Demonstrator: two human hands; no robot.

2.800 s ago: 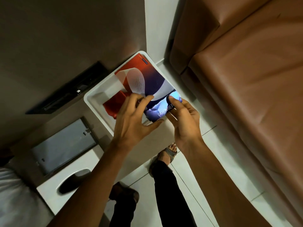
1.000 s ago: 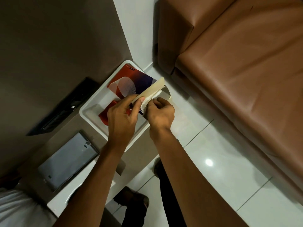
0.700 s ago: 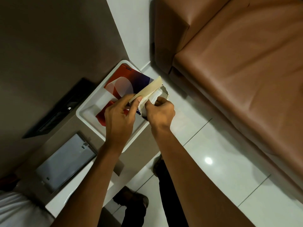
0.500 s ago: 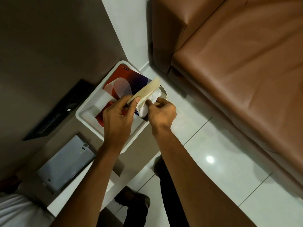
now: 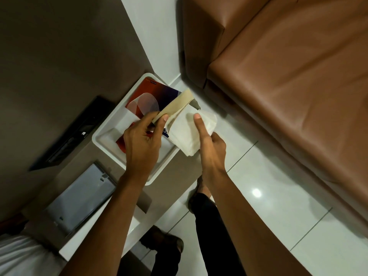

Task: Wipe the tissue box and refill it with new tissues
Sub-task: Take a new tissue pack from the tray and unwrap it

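Observation:
A red and dark blue cardboard tissue pack (image 5: 151,96) lies in the white tray-like tissue box (image 5: 111,126) on the brown table. Its beige end flap (image 5: 175,106) stands open. My left hand (image 5: 142,140) grips the pack at the flap and holds it down. My right hand (image 5: 211,144) holds a stack of white tissues (image 5: 187,132) that sticks out of the pack's open end, with the index finger stretched along the top of the stack.
A grey flat panel (image 5: 79,198) and a white lid (image 5: 95,236) with an opening lie on the table near me. A black slot (image 5: 73,132) sits at the wall. A brown sofa (image 5: 288,86) stands right. White tiled floor (image 5: 278,226) and my legs are below.
The pack's end flap has been opened. My right hand has drawn the white tissue stack out of the open end toward the right, while my left hand stays on the pack.

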